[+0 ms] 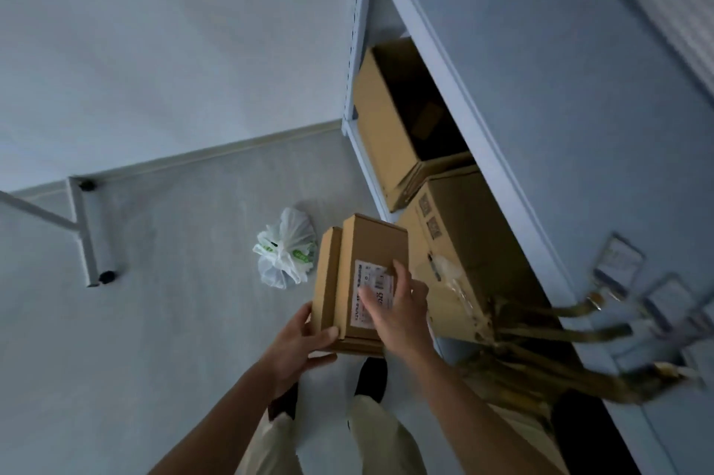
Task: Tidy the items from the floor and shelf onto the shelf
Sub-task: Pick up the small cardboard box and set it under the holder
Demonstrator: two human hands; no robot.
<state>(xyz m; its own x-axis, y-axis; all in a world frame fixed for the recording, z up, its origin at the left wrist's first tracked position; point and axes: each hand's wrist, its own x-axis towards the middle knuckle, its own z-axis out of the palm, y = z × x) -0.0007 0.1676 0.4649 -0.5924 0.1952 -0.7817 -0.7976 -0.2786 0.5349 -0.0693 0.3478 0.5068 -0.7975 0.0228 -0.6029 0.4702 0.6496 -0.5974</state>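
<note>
A person's left hand cups the near corner of two stacked boxes held above the floor beside the shelf; right hand lies flat on top. Unclamped, the top box could slide off.

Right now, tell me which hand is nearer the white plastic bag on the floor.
Left. The left hand grips the boxes' near-left corner, below the plastic bag; the right hand lies on the label, farther right.

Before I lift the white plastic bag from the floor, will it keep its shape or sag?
The white plastic bag will probably sag: its film looks thin and crumpled. The knotted top suggests a handy grip and contents staying inside. It seems small and likely light, though its contents are hidden.
</note>
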